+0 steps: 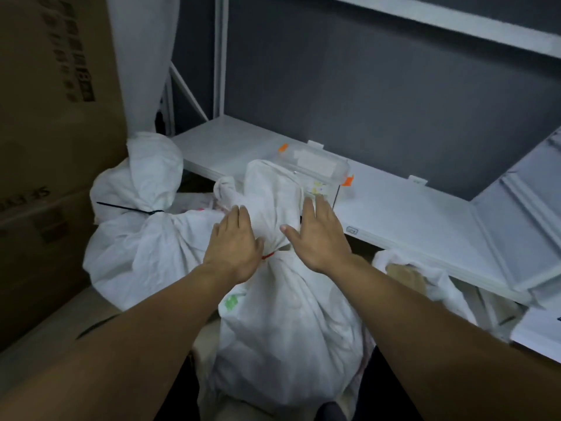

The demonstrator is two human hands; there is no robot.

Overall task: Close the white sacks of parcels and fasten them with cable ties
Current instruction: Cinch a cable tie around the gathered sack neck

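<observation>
Sack under inspection: a tall white fabric sack, full and standing upright on the floor at centre. Its neck is gathered into a tight bunch and cinched with a thin red cable tie; the loose cloth above the tie stands up in a crumpled plume.

Left hand: at the left side of the neck, palm down, fingers straight and together, thumb close to the red tie. Grip apart, holding nothing.

Right hand: at the right side of the neck, fingers straight, thumb spread toward the bunched cloth. Grip apart, holding nothing. Whether either palm presses on the cloth cannot be told.

Left of the central sack, touching it: a second white fabric sack, neck closed with a black cable tie whose tail sticks out leftward. Beyond that, a stack of brown cardboard cartons.

Right of the central sack, near it: a third white sack, mouth open, something brown visible inside.

Behind the central sack: a low white metal shelf carrying a clear plastic lidded box with orange latches, partly hidden by the plume.
</observation>
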